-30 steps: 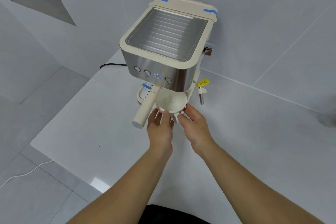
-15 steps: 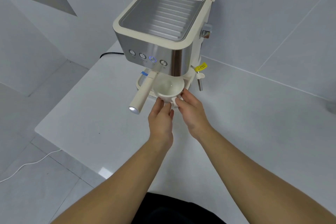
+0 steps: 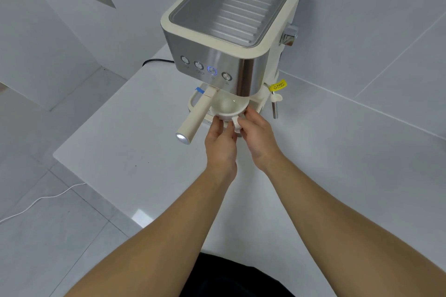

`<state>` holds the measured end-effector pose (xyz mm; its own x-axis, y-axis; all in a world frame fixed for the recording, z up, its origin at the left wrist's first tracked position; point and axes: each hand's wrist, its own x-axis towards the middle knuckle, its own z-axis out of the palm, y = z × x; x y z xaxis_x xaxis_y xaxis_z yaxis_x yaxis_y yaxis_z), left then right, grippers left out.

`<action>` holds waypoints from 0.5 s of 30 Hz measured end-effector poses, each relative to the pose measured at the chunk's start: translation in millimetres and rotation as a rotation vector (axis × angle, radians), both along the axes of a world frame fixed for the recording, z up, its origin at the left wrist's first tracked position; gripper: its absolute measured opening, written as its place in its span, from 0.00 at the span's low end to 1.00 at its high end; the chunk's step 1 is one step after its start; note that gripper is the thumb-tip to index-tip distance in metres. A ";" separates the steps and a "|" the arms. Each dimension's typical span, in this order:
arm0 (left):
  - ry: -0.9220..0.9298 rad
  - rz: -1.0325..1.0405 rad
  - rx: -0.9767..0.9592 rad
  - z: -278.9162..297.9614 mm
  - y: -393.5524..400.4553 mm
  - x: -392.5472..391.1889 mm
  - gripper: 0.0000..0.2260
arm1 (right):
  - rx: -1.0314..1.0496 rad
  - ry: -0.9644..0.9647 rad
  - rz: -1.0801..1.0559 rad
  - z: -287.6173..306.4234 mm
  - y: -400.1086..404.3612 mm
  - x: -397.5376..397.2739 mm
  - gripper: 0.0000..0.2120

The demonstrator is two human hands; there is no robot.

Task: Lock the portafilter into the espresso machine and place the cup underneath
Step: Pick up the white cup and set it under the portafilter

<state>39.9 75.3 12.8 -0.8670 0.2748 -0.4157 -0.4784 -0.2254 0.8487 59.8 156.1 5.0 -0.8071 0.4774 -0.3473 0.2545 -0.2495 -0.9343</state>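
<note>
Both hands on cup [image 3: 228,109] under espresso machine [image 3: 231,31]: left hand [image 3: 220,143] pinches rim, right hand [image 3: 257,132] grips handle; portafilter [image 3: 195,119] alongside.

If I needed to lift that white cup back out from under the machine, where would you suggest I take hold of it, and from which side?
Probably by the cup's near wall or its small handle, coming in from the front, as the left hand and right hand do now. The espresso machine overhangs its rim, and the portafilter handle juts out on its left.
</note>
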 end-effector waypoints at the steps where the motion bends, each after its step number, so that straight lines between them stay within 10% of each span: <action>1: 0.001 0.004 -0.012 -0.1 0.8 -1.2 0.20 | -0.001 0.000 0.006 -0.8 0.7 -1.6 0.23; 15: 0.022 -0.012 -0.020 -8.1 1.1 -9.9 0.19 | 0.001 -0.023 -0.004 -1.7 1.1 -10.3 0.23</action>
<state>30.0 76.4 4.7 -0.8725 0.2773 -0.4024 -0.4624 -0.2022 0.8633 49.5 157.3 3.3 -0.7970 0.4810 -0.3654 0.2753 -0.2491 -0.9285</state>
